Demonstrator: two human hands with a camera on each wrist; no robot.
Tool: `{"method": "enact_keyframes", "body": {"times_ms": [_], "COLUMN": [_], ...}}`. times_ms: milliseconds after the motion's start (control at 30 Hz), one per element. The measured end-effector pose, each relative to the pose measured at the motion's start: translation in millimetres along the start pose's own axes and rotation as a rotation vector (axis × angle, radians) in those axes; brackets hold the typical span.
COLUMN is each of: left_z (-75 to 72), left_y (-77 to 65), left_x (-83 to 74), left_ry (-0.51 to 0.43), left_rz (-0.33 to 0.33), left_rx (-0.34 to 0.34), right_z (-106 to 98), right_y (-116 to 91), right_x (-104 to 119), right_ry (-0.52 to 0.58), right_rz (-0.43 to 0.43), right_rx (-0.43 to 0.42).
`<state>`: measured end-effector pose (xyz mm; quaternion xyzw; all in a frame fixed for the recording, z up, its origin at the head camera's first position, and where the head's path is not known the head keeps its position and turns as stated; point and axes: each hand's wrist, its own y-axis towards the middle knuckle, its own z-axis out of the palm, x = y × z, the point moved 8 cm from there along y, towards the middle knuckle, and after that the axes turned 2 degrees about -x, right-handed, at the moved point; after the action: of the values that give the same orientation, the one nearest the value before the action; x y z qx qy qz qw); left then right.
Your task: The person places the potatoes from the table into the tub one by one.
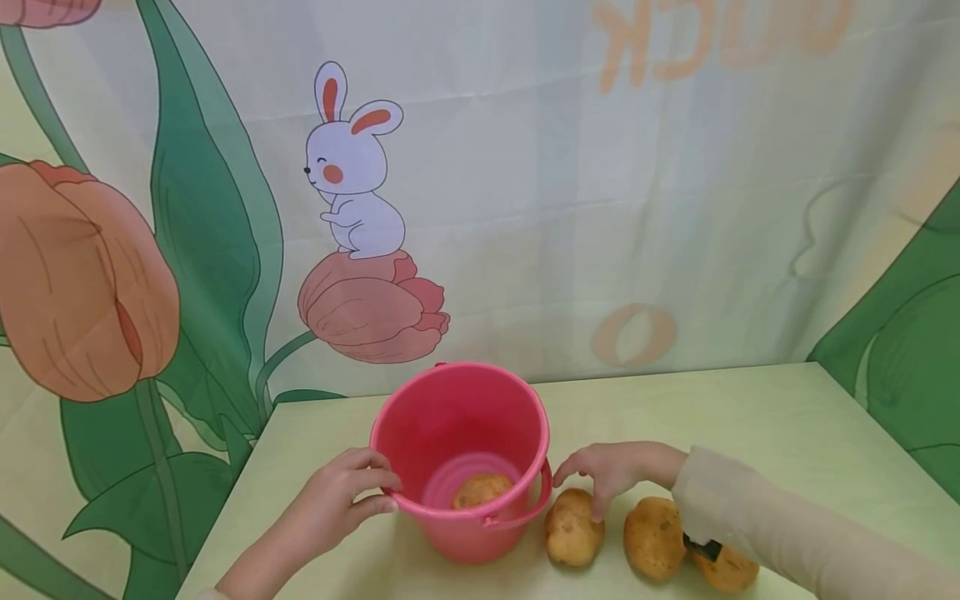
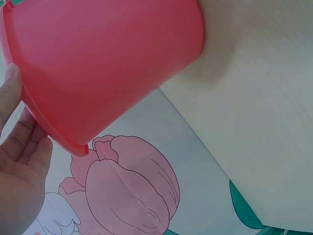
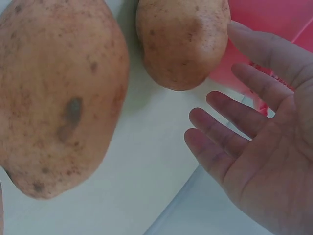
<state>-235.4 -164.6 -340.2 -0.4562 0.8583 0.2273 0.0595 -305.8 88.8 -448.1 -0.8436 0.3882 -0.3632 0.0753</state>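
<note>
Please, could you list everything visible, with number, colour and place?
Backdrop: one, pale, at the back
Table: one, pale yellow-green, before the backdrop
Bucket: one, pink, on the table
Potato in bucket: one, yellow-brown, at the bottom
Potatoes on table: three, yellow-brown, right of the bucket
Printed tulips: three, orange and pink, left half
Printed rabbit: one, white, atop one tulip
Printed leaves: several, green, both sides
Printed lettering: some, faint orange, right half
Black item: one, right wrist, partly hidden
Sleeves: two, pale, on the forearms
Left grip: one, bare, pinching bucket rim
Right grip: one, bare, at potato nearest bucket
</note>
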Motion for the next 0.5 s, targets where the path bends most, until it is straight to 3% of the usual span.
{"method": "enact_keyframes", "body": {"times_ms": [500], "left_z": [-0.6], "left_y": [0.1], "left_x": [-1.7], "left_ry": [-0.005], "left_rz": [0.024], "left_rx": [-0.008], "right_z": [8.1], "right_y": [6.8], "right_x": [-4.8], "right_ry": [0.003], "right_rz": [-0.007], "right_rx": [-0.001]}}
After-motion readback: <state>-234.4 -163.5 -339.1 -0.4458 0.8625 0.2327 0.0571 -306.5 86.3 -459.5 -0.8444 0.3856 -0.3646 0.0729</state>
